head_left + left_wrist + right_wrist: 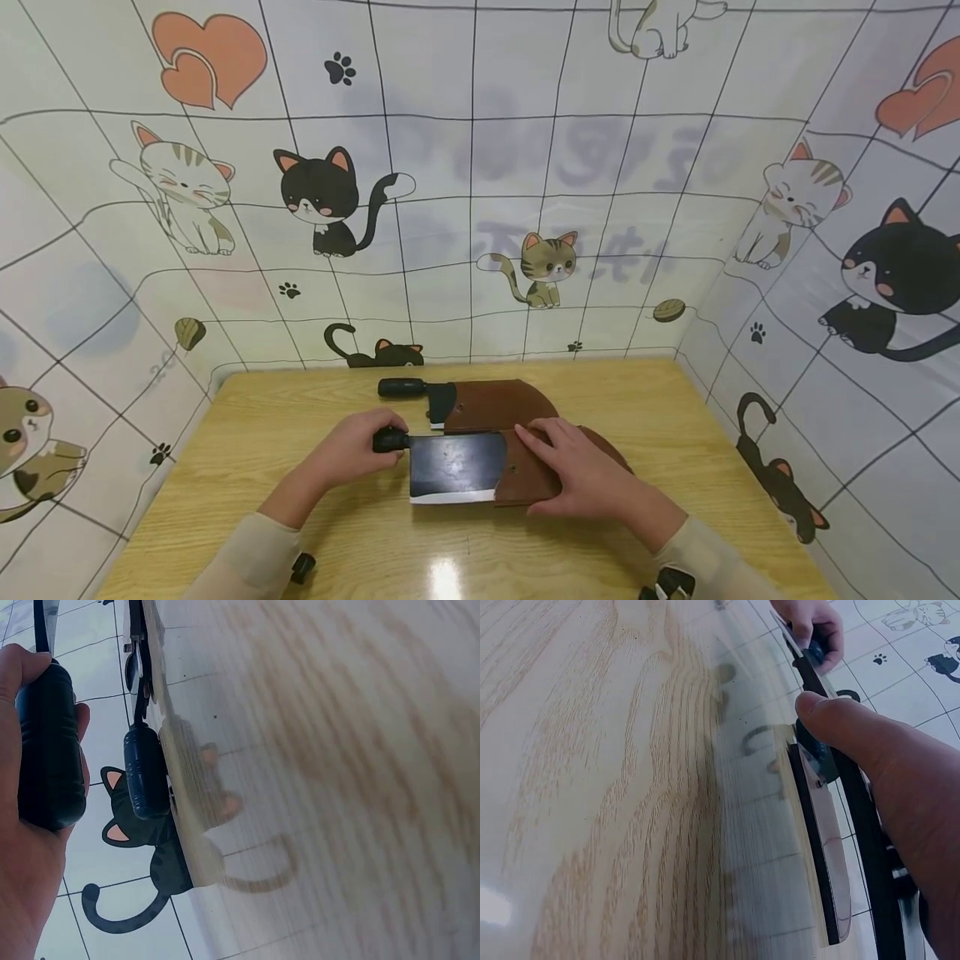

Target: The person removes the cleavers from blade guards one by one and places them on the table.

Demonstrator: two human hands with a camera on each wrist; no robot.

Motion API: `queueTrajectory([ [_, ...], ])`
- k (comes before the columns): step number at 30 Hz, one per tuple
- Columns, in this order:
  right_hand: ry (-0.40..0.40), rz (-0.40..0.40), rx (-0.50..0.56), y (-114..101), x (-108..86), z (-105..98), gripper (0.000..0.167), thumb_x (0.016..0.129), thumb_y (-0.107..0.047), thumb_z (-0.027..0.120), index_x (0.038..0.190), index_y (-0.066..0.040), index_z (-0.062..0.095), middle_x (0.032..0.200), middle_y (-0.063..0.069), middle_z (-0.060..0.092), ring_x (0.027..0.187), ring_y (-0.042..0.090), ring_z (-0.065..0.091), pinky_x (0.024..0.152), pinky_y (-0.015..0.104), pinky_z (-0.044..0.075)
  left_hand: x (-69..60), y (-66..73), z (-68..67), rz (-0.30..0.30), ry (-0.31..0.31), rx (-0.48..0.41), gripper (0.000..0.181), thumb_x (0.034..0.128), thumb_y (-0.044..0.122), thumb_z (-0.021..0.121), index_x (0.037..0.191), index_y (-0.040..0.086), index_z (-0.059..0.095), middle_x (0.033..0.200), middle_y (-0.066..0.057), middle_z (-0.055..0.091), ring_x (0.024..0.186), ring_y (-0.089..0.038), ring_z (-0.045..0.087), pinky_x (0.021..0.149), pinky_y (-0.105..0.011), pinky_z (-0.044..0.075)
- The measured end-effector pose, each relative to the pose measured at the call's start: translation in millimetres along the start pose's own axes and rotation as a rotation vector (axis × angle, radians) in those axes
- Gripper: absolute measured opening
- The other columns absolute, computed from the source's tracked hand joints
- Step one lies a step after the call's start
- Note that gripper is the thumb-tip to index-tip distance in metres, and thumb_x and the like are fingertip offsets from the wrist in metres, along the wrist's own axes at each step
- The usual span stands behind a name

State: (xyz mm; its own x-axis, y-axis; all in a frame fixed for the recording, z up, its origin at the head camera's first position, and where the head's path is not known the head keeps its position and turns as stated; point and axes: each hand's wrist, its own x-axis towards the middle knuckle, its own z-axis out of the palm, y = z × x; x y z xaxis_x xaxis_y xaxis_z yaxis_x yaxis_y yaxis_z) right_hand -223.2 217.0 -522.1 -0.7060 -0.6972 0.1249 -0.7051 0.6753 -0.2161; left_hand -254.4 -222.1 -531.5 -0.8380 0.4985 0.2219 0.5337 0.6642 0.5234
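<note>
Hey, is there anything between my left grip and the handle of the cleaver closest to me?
Nothing visible is. Your left grip is directly around the black handle of the nearer cleaver. The other cleaver is on its far side, not in between.

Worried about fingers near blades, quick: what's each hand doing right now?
Left hand: closed, gripping the near knife by its handle.
Right hand: holding that knife's brown sheath.

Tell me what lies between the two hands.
In the head view, the nearer cleaver's dark blade and part of its brown sheath lie between the left hand and the right hand.
</note>
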Motion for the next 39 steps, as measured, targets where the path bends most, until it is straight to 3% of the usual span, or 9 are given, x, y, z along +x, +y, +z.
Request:
queueTrajectory([
  [6, -0.008, -0.002, 0.015, 2.5, -1.5, -2.3, 0.121, 0.082, -0.07, 0.091, 0.175, -0.016, 0.036, 0.167, 0.005, 0.04, 0.151, 0.027, 0.04, 0.117, 0.057, 0.045, -1.5, -3.3, -0.4, -0.009, -0.009, -0.011, 0.03, 0.0905, 0.021, 0.089, 0.116, 0.026, 0.074, 0.111, 0.014, 0.071, 0.099, -0.01, 0.067, 0.089, -0.042, 0.059],
  [20, -0.025, 0.017, 0.044, 4.9, -5.3, -4.7, 0.117, 0.083, -0.065, 0.092, 0.173, -0.013, 0.038, 0.169, 0.006, 0.04, 0.156, 0.029, 0.038, 0.12, 0.057, 0.043, -3.5, -3.0, -3.7, -0.04, -0.031, 0.001, 0.03, 0.0907, 0.021, 0.088, 0.116, 0.025, 0.074, 0.11, 0.013, 0.072, 0.099, -0.011, 0.067, 0.089, -0.042, 0.059],
  [39, -0.065, 0.064, 0.053, 15.3, -13.0, -8.4, 0.117, 0.083, -0.063, 0.094, 0.175, -0.018, 0.036, 0.167, 0.006, 0.042, 0.151, 0.029, 0.044, 0.119, 0.058, 0.043, -8.0, -9.0, -3.4, -0.054, -0.049, -0.006, 0.029, 0.0896, 0.016, 0.088, 0.114, 0.023, 0.073, 0.109, 0.013, 0.071, 0.1, -0.012, 0.067, 0.091, -0.043, 0.059],
])
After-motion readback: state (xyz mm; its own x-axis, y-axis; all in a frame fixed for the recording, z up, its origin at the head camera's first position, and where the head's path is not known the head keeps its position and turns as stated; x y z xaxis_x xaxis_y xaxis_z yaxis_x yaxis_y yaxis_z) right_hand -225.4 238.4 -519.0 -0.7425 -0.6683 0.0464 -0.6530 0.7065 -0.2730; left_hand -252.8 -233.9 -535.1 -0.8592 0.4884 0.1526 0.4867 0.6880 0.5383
